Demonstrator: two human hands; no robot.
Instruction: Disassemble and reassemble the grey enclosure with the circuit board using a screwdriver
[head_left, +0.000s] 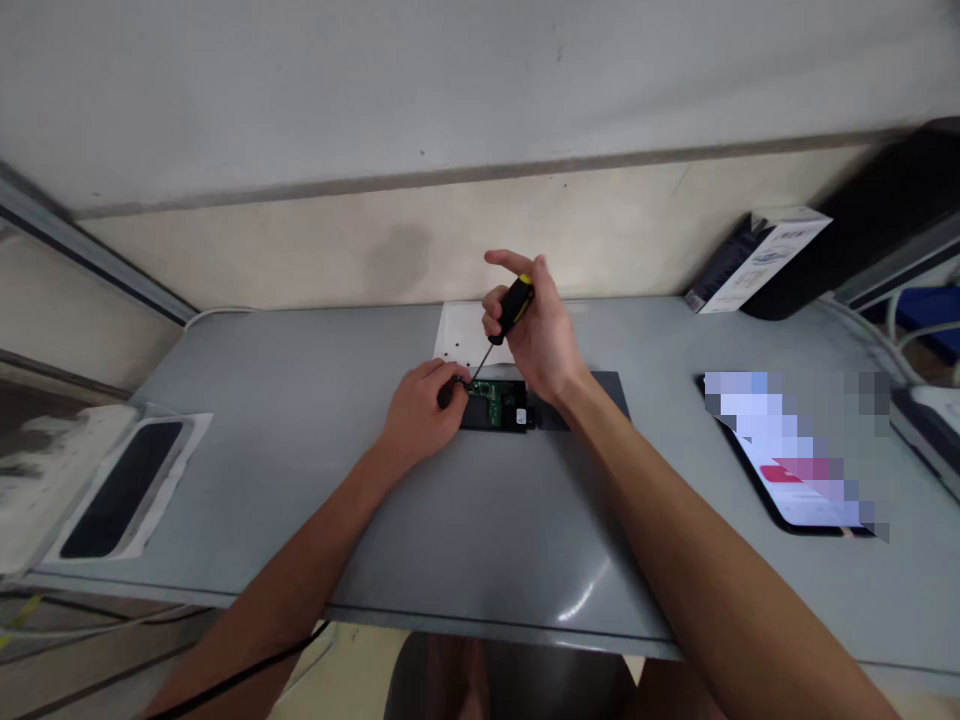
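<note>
My right hand [551, 345] is closed around the black and yellow handle of a screwdriver [514, 306], with the index finger raised off it. The thin shaft slants down to the left, and its tip meets the upper edge of an opened electronic device [493, 408] with a green circuit board. My left hand [421, 412] grips the device's left end, thumb and fingers close to the screwdriver tip. Under my right wrist, partly hidden, lies a flat dark panel [609, 392]. Behind the device a white sheet of paper [463, 328] carries several tiny dark pieces, probably screws.
A lit phone [780, 465] lies on the grey table [465, 530] at the right. Another dark-screened phone [127, 490] rests on something white at the left. A tilted box [769, 262] leans by a black cylindrical object [874, 215] against the wall.
</note>
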